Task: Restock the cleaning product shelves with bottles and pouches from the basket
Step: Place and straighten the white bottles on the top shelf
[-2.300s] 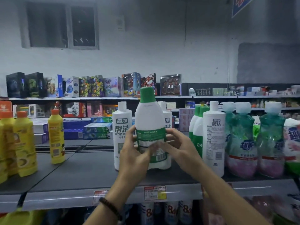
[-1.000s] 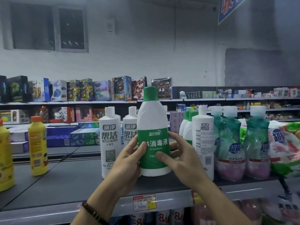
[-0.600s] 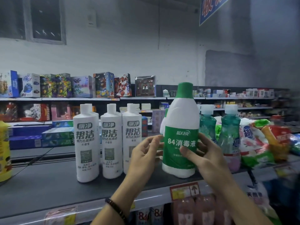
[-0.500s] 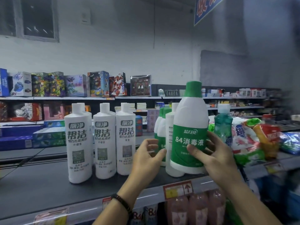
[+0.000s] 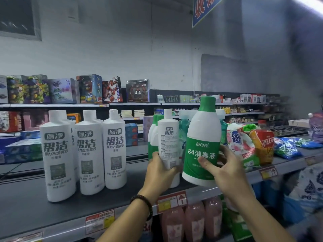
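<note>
Now closing the left hand round the white back-label bottle, versus hanging loose beside it half a second ago. Also carrying the green-capped 84 bottle further right along the shelf, well past the three white cleaner bottles.

Holding the 84 bottle in the right hand, label forward, leaning it slightly, keeping its base just over the shelf's front edge. Not seating it yet.

Judging the step as clearing a slot. Doing it well:
- Sliding the white bottle aside first, keeping it upright.
- Holding it low to avoid tipping it into the green-capped bottles just behind.
- Lowering the 84 bottle flat afterwards, in line with those same green caps, label facing out.
- Watching the teal bottles and the flowered pouch crowding the right side, possibly risking a knock there.

Left grip: wrapping the white bottle's lower body, fingers curling round it, nothing loose.

Right grip: spanning fairly wide, filled by the 84 bottle, pressing the thumb across the green label and reaching the fingers round the far side.

Not seeing the basket anywhere.
</note>
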### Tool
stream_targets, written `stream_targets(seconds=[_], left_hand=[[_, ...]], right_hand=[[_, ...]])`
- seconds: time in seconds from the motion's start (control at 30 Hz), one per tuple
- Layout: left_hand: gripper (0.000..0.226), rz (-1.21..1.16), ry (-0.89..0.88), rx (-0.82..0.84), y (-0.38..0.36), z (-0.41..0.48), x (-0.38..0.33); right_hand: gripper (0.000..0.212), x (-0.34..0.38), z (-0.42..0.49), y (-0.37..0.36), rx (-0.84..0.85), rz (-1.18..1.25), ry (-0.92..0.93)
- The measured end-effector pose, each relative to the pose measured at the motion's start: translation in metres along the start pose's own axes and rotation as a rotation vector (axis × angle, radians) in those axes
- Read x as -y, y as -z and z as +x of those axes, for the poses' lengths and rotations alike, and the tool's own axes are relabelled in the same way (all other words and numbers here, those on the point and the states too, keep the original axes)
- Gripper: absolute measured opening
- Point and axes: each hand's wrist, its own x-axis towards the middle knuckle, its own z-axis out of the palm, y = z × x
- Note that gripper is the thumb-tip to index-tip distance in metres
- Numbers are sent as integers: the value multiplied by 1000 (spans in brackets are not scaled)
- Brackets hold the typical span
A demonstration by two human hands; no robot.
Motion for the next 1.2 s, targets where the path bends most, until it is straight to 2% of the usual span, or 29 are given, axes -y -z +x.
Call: stream_targets(seconds=[0.13,0.3,0.47,0.77,1.03,1.2], left_hand=[[71,25,10,39,20,-7,4],[60,99,39,-18,65,-25,15],[59,110,43,-13,92,-39,21],[63,142,32,-1,114,-43,29],[60,137,46,-13,114,-43,32],[60,129,34,-9,114,-44,32]], right_hand=[[47,-5,6,-4,-5,-20,10],[66,-18,13,-19,-33,-68,24],[53,-23,12,-47,-66,-111,28],[60,-27,7,-92,-141,-302,112],[63,-39,2,-108,-123,-510,45],[69,-35,5,-104,-17,-604,53]])
